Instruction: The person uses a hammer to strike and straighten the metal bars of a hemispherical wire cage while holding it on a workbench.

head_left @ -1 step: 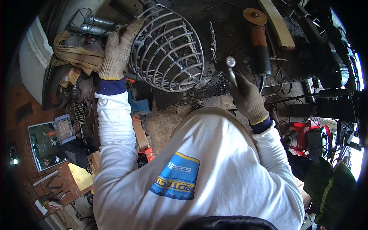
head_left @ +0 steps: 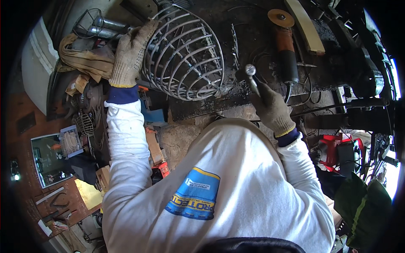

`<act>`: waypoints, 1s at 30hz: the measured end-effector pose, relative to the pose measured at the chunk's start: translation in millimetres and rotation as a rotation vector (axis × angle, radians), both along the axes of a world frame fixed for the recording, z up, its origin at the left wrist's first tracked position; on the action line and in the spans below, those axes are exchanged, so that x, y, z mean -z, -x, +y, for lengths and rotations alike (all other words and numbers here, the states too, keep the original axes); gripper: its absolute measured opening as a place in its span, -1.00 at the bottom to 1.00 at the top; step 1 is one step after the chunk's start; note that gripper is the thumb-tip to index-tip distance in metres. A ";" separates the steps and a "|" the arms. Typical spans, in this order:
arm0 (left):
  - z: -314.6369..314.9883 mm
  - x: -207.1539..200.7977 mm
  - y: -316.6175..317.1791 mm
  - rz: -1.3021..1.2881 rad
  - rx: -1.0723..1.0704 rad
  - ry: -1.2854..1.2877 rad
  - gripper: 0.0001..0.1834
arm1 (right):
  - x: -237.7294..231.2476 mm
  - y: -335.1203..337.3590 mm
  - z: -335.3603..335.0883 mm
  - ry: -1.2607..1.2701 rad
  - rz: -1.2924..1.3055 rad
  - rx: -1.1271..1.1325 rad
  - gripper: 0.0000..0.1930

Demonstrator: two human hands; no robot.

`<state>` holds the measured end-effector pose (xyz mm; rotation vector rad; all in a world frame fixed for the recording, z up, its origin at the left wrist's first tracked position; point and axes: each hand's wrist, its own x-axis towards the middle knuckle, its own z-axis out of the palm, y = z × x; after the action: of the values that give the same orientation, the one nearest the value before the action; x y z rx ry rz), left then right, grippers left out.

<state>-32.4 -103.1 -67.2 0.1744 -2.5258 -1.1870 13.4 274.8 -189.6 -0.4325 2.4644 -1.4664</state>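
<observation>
A rounded cage of welded metal rods (head_left: pixel 185 57) rests on the dark work table, tilted with its ribs toward me. At its left edge my left hand (head_left: pixel 131 57), in a knit glove, grips the rods; the fingertips are partly hidden. My right hand (head_left: pixel 272 107), gloved too, is closed around a shiny metal tool (head_left: pixel 250 71) with a round head. That tool is held above the table's near edge, right of the cage and apart from it. Beyond the right hand lies an angle grinder (head_left: pixel 285 50) with an orange-and-black body and a tan disc.
A thin rough metal strip (head_left: pixel 235 46) lies between cage and grinder. A pale flat bar (head_left: pixel 306 27) sits at the far right. Brown cloth (head_left: pixel 84 59) is bunched left of my left hand. A red plastic stool (head_left: pixel 331 149) stands at the right.
The round head of the tool in my right hand has tipped slightly left and down. My left hand and the cage stay in nearly the same place.
</observation>
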 end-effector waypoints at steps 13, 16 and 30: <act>19.3 -14.3 -14.8 -0.026 0.037 0.146 -0.30 | 11.1 17.1 -33.9 -0.520 0.332 -0.311 -0.58; 17.6 -12.9 -11.3 -0.053 0.026 0.144 -0.30 | 1.2 17.6 -41.4 -0.584 0.354 -0.377 -0.55; 5.8 8.6 -13.8 0.026 0.128 0.047 -0.28 | -12.6 12.9 -34.8 -0.284 0.406 -0.214 -0.52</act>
<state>-18.6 -97.4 -75.8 -0.0147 -2.5720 -1.1677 0.5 240.0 -177.0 -0.9794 2.7659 -1.0015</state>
